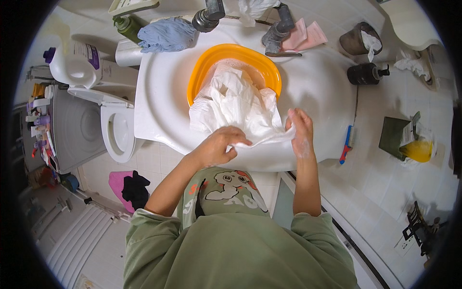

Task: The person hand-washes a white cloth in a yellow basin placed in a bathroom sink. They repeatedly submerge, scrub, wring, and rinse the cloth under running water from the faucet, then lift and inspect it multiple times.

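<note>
A wet white cloth garment (234,97) lies bunched in an orange plastic basin (196,70) and spills over its near rim onto the white washbasin counter (306,90). Cloudy, sudsy water (254,72) shows at the back of the basin. My left hand (222,142) pinches the garment's near edge between thumb and fingers. At the right, my right hand (301,132) grips another part of that same edge, with suds on its wrist. Between the two hands the edge is stretched out. Most of the basin's inside is hidden under the fabric.
Behind the basin are a grey-blue cloth (168,34), a dark faucet (278,34) and pink packets (305,34). A black pump bottle (364,74) and a blue-red brush (346,144) are at the right. Leftward stand a toilet (119,130) and a white jug (74,65).
</note>
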Available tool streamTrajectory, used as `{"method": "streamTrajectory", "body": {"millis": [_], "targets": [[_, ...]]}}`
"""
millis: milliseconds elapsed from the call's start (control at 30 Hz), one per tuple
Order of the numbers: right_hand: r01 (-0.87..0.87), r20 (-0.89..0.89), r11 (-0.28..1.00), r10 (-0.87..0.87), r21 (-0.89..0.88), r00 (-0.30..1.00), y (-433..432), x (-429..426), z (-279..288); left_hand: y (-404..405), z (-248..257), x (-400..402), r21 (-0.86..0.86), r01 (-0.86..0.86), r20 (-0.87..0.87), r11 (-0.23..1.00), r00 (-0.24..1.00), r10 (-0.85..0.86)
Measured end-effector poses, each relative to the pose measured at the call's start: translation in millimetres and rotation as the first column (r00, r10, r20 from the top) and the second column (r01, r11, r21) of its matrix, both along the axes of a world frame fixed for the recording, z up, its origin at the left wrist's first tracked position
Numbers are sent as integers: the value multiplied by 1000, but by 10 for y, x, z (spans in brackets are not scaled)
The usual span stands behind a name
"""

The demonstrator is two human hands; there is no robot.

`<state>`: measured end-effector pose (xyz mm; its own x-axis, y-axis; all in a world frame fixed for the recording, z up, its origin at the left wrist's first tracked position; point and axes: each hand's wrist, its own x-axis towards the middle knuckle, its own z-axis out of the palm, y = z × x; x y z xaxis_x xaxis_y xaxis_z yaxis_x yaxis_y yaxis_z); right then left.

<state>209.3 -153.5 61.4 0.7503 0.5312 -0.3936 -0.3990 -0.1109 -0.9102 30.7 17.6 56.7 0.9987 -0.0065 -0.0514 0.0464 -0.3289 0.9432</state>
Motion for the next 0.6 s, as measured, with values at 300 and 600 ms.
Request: {"method": "streamTrajectory", "body": {"millis": [300,600], "targets": [[-144,135,959,181,-244,974,-273,-176,-356,500,-599,-437,-54,-750,-172,659,657,734],[-7,747,810,543,-586,383,125,-217,-351,901,-810,-2,-46,-776,-737,629,451,503]]}}
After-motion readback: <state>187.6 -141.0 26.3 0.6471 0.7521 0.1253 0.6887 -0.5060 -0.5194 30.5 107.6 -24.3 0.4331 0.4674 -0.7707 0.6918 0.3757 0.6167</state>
